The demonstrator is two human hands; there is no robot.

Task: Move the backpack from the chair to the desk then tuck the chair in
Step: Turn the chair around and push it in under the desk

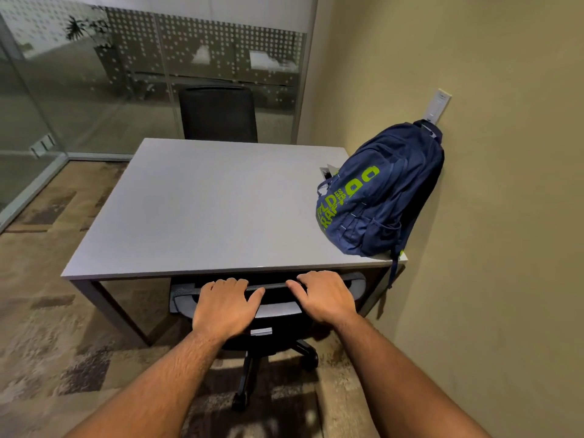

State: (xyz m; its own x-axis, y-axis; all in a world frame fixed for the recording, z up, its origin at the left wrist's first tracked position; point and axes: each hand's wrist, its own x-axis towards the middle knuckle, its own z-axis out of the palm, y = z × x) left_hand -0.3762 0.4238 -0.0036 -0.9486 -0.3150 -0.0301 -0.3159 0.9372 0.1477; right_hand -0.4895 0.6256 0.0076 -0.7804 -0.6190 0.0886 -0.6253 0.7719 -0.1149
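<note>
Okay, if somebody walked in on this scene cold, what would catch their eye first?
Most likely the navy backpack with bright green lettering, standing on the desk's right side and leaning on the wall. Next, the left hand and right hand at the bottom centre, both gripping the top of the chair backrest, with the seat already under the near desk edge.

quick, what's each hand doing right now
Left hand: closed on the chair back's top edge.
Right hand: closed on the same edge.
</note>
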